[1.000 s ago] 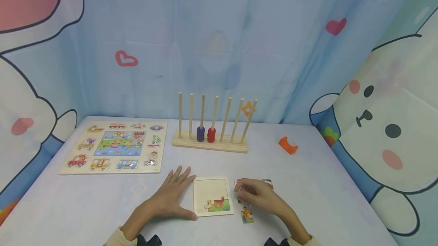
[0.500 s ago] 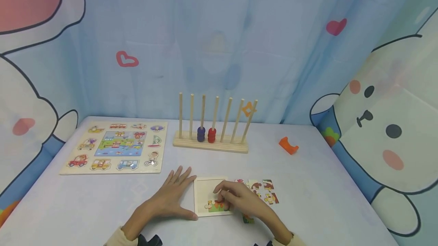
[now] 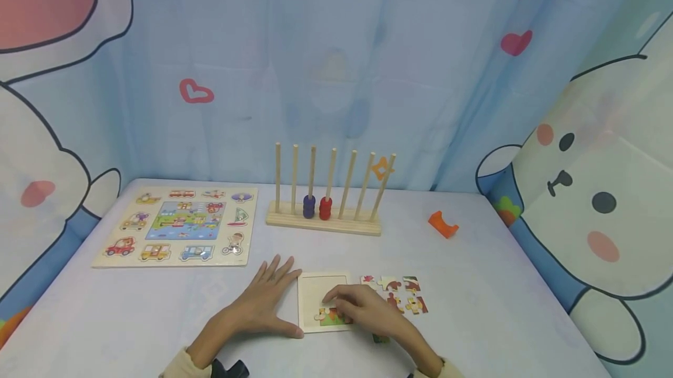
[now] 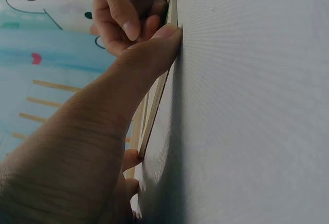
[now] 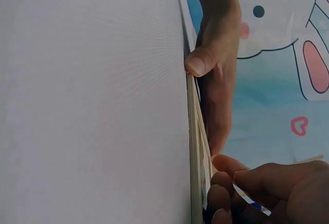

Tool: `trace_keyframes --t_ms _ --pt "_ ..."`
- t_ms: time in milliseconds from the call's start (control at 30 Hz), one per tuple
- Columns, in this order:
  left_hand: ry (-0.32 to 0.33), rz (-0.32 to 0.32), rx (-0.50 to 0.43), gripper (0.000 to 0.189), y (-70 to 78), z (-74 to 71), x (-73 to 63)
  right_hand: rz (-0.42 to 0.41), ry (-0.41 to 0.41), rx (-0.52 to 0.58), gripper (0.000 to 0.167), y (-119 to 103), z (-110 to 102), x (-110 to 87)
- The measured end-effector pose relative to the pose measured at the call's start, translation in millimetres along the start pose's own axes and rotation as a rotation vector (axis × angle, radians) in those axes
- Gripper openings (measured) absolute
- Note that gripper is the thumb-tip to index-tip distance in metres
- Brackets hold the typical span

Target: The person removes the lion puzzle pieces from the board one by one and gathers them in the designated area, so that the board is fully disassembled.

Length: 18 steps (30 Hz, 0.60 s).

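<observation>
A small square wooden puzzle tray [image 3: 315, 287] lies in front of the person in the head view, with a dog picture piece [image 3: 331, 318] in its lower right part. My left hand [image 3: 268, 302] lies spread at the tray's left side, its thumb at the lower left corner and its index fingertip at the upper left. My right hand [image 3: 363, 308] is over the tray's right half, fingers bent and fingertips low beside the dog picture. I cannot tell whether a piece is between them. In the right wrist view, the right fingertips [image 5: 221, 183] are close to the tray's edge.
Several loose puzzle pieces [image 3: 412, 293] lie right of the tray, some partly behind the right hand. A wooden peg stand [image 3: 323, 223] with blue and red beads is behind. A vehicle puzzle board [image 3: 239, 255] lies back left, an orange curved piece [image 3: 443, 224] back right.
My right hand has moved left from the loose pieces onto the tray, then slightly further left and down, uncovering pieces at the right. My left hand stays in place.
</observation>
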<state>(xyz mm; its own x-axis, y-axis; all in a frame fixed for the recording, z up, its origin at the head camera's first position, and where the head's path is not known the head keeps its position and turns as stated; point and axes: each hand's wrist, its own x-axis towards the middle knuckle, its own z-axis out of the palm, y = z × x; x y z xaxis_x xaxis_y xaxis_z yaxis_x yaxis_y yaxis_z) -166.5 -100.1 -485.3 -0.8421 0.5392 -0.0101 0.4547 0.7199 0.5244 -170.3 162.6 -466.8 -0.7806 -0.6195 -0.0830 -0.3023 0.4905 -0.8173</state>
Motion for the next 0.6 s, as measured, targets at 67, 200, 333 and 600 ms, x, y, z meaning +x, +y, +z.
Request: trace_keyframes --t_ms 67,200,333,600 --pt "-0.001 0.002 -0.001 0.112 -0.6 0.2 0.1 -0.009 -0.003 -0.033 0.020 -0.5 1.2 0.9" --pt "0.000 0.004 -0.005 0.112 -2.0 0.9 0.6 -0.025 0.000 -0.085 0.020 -0.2 3.6 2.3" --pt "0.003 0.009 -0.010 0.112 -2.4 1.4 0.9 -0.023 0.008 -0.107 0.021 -0.1 5.1 3.4" --pt "0.002 0.010 -0.010 0.112 -2.0 0.7 1.3 0.002 0.008 -0.096 0.021 0.1 5.8 2.8"
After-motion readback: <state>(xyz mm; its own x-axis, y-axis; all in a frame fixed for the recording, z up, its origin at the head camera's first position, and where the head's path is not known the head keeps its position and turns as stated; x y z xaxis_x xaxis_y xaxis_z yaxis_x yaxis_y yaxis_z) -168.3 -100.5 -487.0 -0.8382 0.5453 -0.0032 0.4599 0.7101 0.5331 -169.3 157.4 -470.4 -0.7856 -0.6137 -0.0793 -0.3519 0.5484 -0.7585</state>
